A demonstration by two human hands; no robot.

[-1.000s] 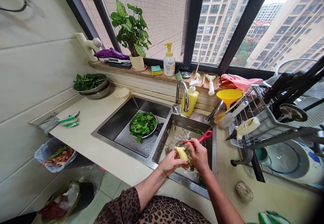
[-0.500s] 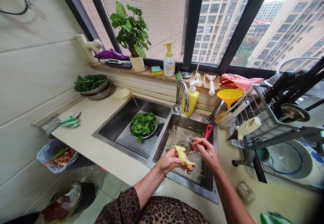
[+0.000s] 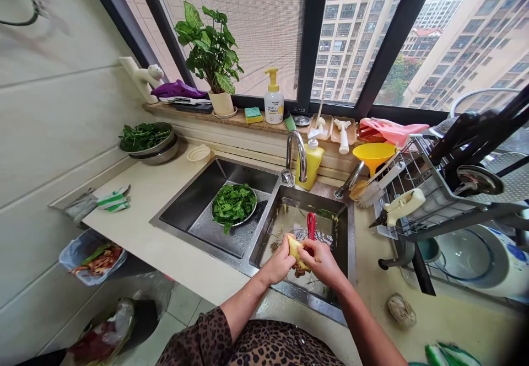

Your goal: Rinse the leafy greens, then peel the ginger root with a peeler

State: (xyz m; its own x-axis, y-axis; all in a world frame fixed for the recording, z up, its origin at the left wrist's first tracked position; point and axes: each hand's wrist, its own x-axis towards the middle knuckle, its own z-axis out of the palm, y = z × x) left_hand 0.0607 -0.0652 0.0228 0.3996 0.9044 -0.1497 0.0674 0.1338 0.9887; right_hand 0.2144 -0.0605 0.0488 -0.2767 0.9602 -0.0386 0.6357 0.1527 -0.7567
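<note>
While both hands are meeting over the right basin of the sink [image 3: 349, 228], the peeling of the ginger root [image 3: 296, 249] is looking partly done. The left hand [image 3: 279, 263] is gripping the root from the left, fingers curled tight round it. The right hand [image 3: 321, 261] is closing on the red-handled peeler [image 3: 311, 227], fingers pressed together round the lower handle, which is pointing away toward the far wall of the basin. The blade end is hidden behind the hands, so contact with the root cannot be confirmed.

Progress, judged from surfaces: the upper lobe of the root is showing pale yellow, clean flesh; the lower part, just under the fingers, is looking darker and brownish, so skin is probably remaining there. Scraps, some brown and some green, are lying on the wet floor of the right basin around the drain. Estimate: roughly half peeled, knobbly underside left.

The root is being held above the near part of the right basin, not resting on anything. It is looking wet, lumpy and likely slippery.

Left basin: a metal bowl of greens [image 3: 233, 205] is sitting well apart from the work. A second bowl of greens [image 3: 144, 136] is standing on the worktop [image 3: 165, 211] at far left. The tap [image 3: 298, 156] is not visibly running.
</note>
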